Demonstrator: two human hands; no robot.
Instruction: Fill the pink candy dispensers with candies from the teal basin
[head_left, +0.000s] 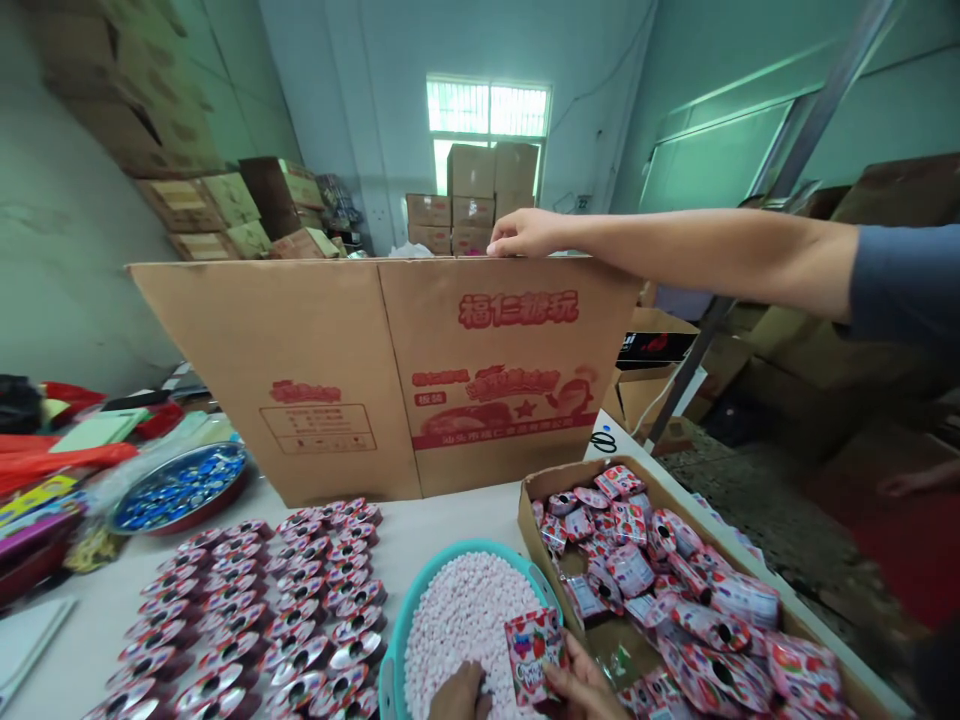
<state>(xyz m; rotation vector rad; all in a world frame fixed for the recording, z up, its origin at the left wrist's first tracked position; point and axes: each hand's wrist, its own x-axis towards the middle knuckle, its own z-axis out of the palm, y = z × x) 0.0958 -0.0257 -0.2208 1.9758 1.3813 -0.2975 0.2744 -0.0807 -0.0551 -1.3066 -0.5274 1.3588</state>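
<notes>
In the head view, my right hand (581, 688) grips a small printed candy packet (534, 655) with strawberry pictures, held upright over a teal basin (391, 655). The basin is filled with small pale pink candies (472, 595). Low in the basin, my left hand (459, 692) has its fingers curled together down at the candies, left of the packet. What those fingers hold, if anything, is hidden. To the right, a shallow cardboard tray (536, 480) contains many similar packets (630, 565), some with dark openings. Left of the basin, open-topped packets (300, 610) stand in rows.
Another person's hand (529, 232) rests on the top edge of a large cardboard sheet (352, 330) standing behind the table. A bowl of blue wrapped pieces (184, 488) sits at left. Stacked cartons (472, 195) line the back; a metal post (690, 370) rises at right.
</notes>
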